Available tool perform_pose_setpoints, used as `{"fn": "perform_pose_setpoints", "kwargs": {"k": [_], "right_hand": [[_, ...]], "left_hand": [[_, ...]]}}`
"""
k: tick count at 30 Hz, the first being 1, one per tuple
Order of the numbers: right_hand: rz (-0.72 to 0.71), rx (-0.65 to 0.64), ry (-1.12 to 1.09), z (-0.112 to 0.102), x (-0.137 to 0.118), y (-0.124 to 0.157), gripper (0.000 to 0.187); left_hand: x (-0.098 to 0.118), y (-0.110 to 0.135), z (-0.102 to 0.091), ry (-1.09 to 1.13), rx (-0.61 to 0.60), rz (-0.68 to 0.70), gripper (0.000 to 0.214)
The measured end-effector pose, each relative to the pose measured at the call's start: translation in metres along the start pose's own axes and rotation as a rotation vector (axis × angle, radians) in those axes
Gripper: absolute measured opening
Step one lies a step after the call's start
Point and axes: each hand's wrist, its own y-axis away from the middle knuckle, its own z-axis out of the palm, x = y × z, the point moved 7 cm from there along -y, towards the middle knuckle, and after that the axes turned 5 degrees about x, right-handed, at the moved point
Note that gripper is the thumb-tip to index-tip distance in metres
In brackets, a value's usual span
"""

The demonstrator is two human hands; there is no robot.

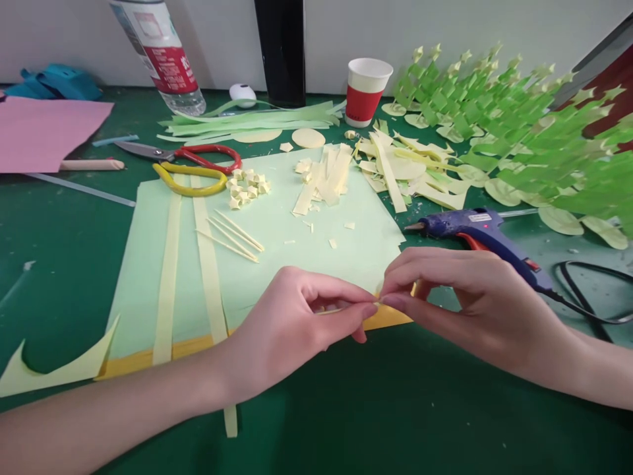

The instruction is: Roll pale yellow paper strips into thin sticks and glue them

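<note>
My left hand [311, 310] and my right hand [459, 303] meet at the fingertips over the front edge of the green paper sheets [277, 277]. Both are closed in a pinch on a tiny pale yellow piece [377, 301], mostly covered by the fingers, so its kind is unclear. Beyond my left hand, several toothpicks [232, 237] lie on the paper near two long paper strips [206, 257]. A cluster of small folded paper stars [248, 189] sits next to the scissors [198, 161]. Just behind my right hand rests a blue glue gun [475, 227].
Cut paper scraps [410, 168] are heaped behind the sheets. Green paper plants with star tops [494, 125] crowd the right. A paper cup [364, 92], a bottle [165, 59] and green strips [257, 120] stand or lie at the back. Pink paper [49, 132] lies left.
</note>
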Motion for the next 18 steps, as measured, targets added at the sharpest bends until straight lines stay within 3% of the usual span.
{"fn": "perform_pose_setpoints", "kwargs": {"k": [7, 18], "right_hand": [[0.21, -0.078, -0.102, 0.009, 0.013, 0.002, 0.021], [0.231, -0.127, -0.119, 0.015, 0.018, 0.002, 0.024]], "left_hand": [[-0.001, 0.001, -0.003, -0.025, 0.033, -0.027, 0.014], [-0.007, -0.003, 0.001, 0.058, -0.019, -0.11, 0.012]]}}
